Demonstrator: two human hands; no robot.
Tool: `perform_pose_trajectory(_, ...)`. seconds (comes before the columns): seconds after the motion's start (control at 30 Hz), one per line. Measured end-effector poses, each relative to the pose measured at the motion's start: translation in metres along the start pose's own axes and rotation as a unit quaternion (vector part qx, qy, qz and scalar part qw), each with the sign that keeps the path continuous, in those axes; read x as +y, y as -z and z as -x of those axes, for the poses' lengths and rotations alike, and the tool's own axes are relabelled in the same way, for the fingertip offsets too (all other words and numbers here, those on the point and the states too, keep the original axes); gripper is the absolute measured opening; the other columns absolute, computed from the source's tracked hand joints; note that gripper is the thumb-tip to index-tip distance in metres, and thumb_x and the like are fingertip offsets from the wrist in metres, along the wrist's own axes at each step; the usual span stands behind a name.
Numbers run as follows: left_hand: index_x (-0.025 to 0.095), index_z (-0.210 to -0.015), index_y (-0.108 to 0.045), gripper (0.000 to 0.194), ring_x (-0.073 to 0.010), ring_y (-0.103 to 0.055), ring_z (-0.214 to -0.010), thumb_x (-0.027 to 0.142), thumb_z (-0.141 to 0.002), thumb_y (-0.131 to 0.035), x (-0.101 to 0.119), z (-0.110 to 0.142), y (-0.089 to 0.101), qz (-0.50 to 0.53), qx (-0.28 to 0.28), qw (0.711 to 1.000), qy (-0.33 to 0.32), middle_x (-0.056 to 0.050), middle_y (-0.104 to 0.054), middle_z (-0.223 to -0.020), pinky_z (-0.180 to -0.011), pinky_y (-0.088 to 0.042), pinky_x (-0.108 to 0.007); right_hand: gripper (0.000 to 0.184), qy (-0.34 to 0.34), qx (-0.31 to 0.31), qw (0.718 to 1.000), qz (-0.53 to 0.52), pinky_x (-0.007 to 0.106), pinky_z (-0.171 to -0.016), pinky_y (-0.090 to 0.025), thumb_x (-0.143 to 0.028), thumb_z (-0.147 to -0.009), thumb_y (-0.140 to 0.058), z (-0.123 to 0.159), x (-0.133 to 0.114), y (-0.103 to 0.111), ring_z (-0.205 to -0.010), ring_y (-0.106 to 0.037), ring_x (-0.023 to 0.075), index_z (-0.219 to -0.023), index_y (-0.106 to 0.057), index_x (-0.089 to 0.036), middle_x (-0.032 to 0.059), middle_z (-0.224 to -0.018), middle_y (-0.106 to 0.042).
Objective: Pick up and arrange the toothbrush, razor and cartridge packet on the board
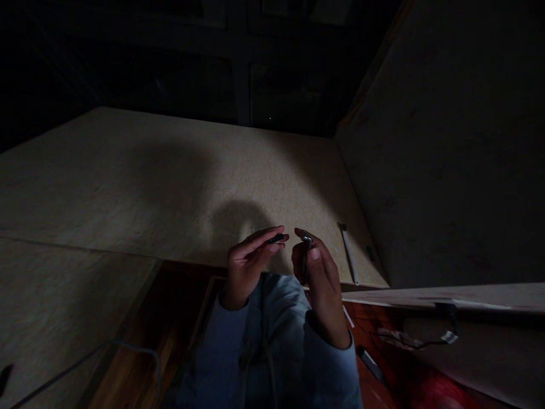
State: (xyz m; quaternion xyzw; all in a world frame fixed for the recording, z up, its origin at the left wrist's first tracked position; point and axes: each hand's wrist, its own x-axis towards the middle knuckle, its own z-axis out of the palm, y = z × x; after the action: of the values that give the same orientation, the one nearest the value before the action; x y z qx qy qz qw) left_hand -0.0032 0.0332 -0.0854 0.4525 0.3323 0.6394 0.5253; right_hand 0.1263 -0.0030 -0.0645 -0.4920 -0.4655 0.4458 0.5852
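1. The left hand pinches a small dark piece between thumb and fingers.
2. Just beside it, the right hand grips a shiny metal tool.
3. Between the hands, the two things stand apart; what is finished or left cannot be told.
4. Right of the right hand, a pale stick lies on the desk.
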Motion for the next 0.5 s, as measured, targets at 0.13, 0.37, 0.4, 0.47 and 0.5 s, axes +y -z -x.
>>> perform_pose_trajectory(0.13, 0.028, -0.102, -0.080, 0.018, -0.0235, -0.077, -0.098, 0.028, -0.084, -0.078, -0.003, 0.002, 0.001, 0.068, 0.009, 0.998, -0.012, -0.006, -0.077, -0.116, -0.088, -0.064, -0.037, 0.028, -0.012, 0.029, 0.999, -0.026, 0.023, -0.055, -0.044, -0.045, -0.096, -0.061, 0.003, -0.006, 0.002, -0.063, -0.053, 0.0122, -0.112, -0.070, -0.025, -0.0007, -0.075, -0.060)
perform_pose_trajectory(0.37, 0.028, -0.100, -0.081, 0.023, -0.0251, -0.075, -0.104, 0.040, -0.080, -0.081, -0.009, 0.006, -0.002, 0.049, 0.017, 0.998, 0.017, -0.006, -0.077, -0.116, -0.096, -0.061, -0.042, 0.018, 0.030, -0.019, 0.999, 0.021, 0.024, -0.058, -0.046, -0.037, -0.095, -0.064, 0.002, -0.009, 0.001, -0.061, -0.053, 0.0123, -0.105, -0.072, -0.025, -0.0019, -0.072, -0.062)
perform_pose_trajectory(0.4, 0.029, -0.100, -0.081, 0.024, -0.0252, -0.074, -0.105, 0.040, -0.080, -0.081, -0.010, 0.007, -0.003, 0.047, 0.013, 0.999, 0.021, -0.006, -0.077, -0.117, -0.099, -0.059, -0.042, 0.017, 0.035, -0.025, 0.999, 0.028, 0.025, -0.059, -0.047, -0.037, -0.094, -0.065, 0.002, -0.009, 0.001, -0.061, -0.053, 0.0124, -0.104, -0.073, -0.026, -0.0020, -0.072, -0.062)
perform_pose_trajectory(0.47, 0.029, -0.103, -0.080, 0.025, -0.0255, -0.074, -0.106, 0.040, -0.081, -0.080, -0.011, 0.007, -0.004, 0.050, 0.002, 0.998, 0.027, -0.007, -0.077, -0.118, -0.101, -0.058, -0.043, 0.017, 0.042, -0.030, 0.998, 0.043, 0.027, -0.064, -0.049, -0.036, -0.093, -0.065, 0.002, -0.008, 0.000, -0.061, -0.052, 0.0125, -0.103, -0.075, -0.026, -0.0018, -0.073, -0.063)
perform_pose_trajectory(0.5, 0.029, -0.104, -0.080, 0.025, -0.0257, -0.074, -0.106, 0.041, -0.082, -0.079, -0.012, 0.008, -0.004, 0.055, -0.002, 0.998, 0.030, -0.007, -0.076, -0.119, -0.101, -0.057, -0.043, 0.017, 0.043, -0.031, 0.997, 0.049, 0.028, -0.066, -0.049, -0.035, -0.093, -0.066, 0.001, -0.007, 0.000, -0.061, -0.052, 0.0125, -0.103, -0.076, -0.027, -0.0017, -0.074, -0.064)
